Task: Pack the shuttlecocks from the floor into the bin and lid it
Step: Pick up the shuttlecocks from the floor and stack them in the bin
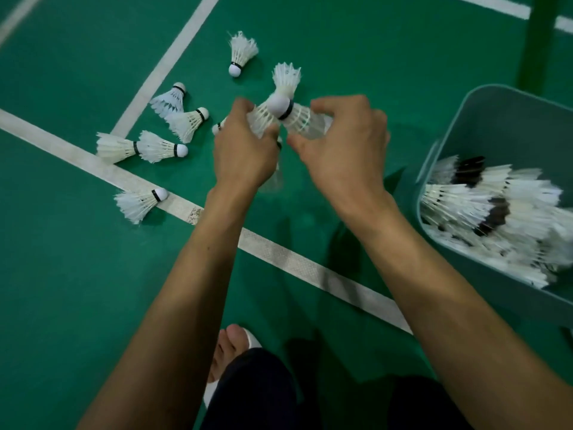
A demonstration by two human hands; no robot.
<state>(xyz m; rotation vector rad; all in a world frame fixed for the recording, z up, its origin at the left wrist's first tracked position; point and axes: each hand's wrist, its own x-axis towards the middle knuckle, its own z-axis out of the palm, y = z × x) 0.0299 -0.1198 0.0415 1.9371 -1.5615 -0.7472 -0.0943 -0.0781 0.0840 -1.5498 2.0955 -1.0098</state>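
Observation:
Several white feather shuttlecocks lie on the green court floor, among them one at the back, a nested pair at the left and one on the white line. My left hand grips a shuttlecock by its feathers. My right hand grips another shuttlecock, whose cork end meets the left one. A further shuttlecock lies just behind them. The grey-blue bin at the right holds many shuttlecocks, stacked in rows. No lid is in view.
White court lines cross the floor under my arms. A green post stands behind the bin. My bare foot in a white sandal and dark trousers show at the bottom edge.

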